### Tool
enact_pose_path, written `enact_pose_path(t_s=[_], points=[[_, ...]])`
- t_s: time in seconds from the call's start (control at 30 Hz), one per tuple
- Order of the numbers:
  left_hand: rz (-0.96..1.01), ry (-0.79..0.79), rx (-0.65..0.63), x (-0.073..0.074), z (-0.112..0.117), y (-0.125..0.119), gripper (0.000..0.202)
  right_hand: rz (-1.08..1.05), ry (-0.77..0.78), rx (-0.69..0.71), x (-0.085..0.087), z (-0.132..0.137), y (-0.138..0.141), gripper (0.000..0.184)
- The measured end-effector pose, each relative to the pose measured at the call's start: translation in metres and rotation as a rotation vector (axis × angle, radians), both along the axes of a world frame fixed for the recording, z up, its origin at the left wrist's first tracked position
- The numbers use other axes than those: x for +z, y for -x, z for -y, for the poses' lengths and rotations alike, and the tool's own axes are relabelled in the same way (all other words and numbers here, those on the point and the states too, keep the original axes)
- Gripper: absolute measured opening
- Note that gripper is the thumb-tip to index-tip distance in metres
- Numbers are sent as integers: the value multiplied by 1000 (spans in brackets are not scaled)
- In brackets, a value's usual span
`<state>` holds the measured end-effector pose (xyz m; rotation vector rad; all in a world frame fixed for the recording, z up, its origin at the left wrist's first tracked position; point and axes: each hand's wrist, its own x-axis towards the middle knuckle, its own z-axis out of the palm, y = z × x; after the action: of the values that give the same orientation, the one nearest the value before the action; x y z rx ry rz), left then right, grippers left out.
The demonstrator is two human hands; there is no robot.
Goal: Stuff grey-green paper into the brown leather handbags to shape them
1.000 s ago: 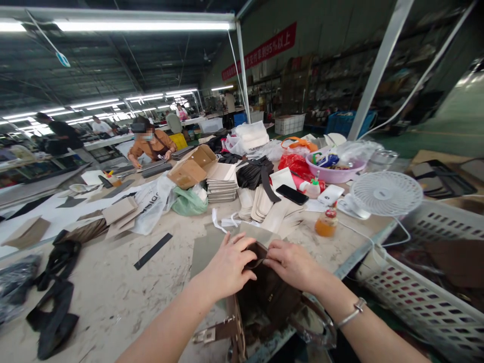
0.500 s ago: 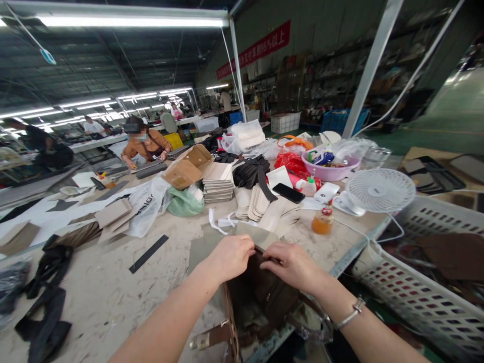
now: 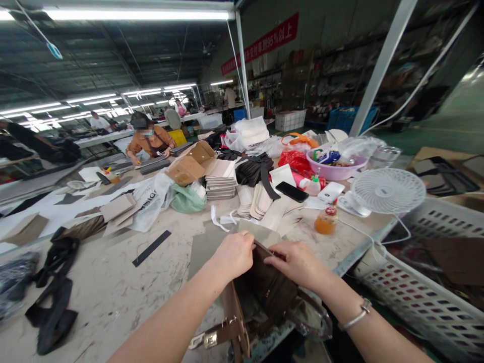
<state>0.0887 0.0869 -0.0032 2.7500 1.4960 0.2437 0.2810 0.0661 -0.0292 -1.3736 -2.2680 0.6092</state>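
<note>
A dark brown leather bag (image 3: 270, 292) lies at the near edge of the worn workbench (image 3: 113, 297), with a brown strap and metal buckle (image 3: 217, 335) below it. My left hand (image 3: 232, 254) is closed on the bag's upper edge, fingers curled under. My right hand (image 3: 297, 262) pinches the same edge just to the right; a silver bracelet (image 3: 355, 315) sits on that wrist. A grey-green sheet (image 3: 206, 244) lies under and behind the bag.
Behind the bag are stacked cut pieces (image 3: 221, 181), a black phone (image 3: 291, 191), an orange bottle (image 3: 325, 221), a white desk fan (image 3: 387, 190) and a pink basin (image 3: 335, 169). A white slotted crate (image 3: 427, 287) stands right of the bench. Black straps (image 3: 53, 292) lie left. A person (image 3: 149, 141) works at the far side.
My left hand has gone from fingers spread flat on the bag to a closed grip on its edge. Both hands stay at the same spot on the bag.
</note>
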Motion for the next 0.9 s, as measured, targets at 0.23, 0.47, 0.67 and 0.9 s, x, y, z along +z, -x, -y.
enact_pose_path(t_s=[0.23, 0.47, 0.67, 0.9], points=[[-15, -18, 78, -5, 2, -6, 14, 51, -32, -46, 0, 1, 4, 26], [-15, -16, 97, -4, 2, -7, 12, 93, -17, -71, 7, -4, 9, 34], [-25, -13, 121, -4, 5, -4, 13, 250, -73, -92, 14, -9, 21, 32], [80, 11, -38, -1, 7, 12, 11, 107, 18, -38, 5, -14, 9, 27]])
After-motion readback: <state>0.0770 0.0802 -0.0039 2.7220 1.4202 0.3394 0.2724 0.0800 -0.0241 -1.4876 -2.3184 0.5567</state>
